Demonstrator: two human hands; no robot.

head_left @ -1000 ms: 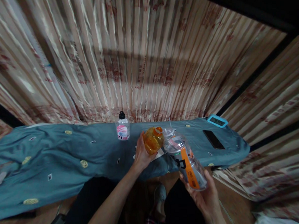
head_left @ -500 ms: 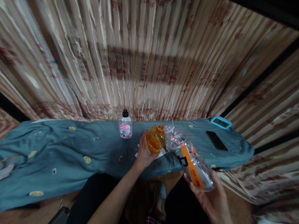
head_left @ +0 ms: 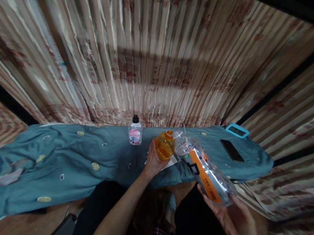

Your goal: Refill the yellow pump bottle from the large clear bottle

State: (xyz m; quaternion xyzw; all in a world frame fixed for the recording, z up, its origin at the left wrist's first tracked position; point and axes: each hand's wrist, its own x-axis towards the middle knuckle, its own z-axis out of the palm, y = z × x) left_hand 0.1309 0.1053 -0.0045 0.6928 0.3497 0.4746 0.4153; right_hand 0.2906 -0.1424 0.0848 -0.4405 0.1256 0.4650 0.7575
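Head view: the left hand (head_left: 153, 164), forearm stretched forward, wraps closed around the orange bottle (head_left: 164, 149); right of that bottle, the right hand (head_left: 226, 219), half-curled, cups the clear bottle's (head_left: 205, 171) base (tilted, neck beside the orange mouth).

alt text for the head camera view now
The left hand holds an orange bottle close to the neck of a tilted clear bottle in the right hand. A black-capped bottle, dark phone and blue-framed display sit on teal cloth.
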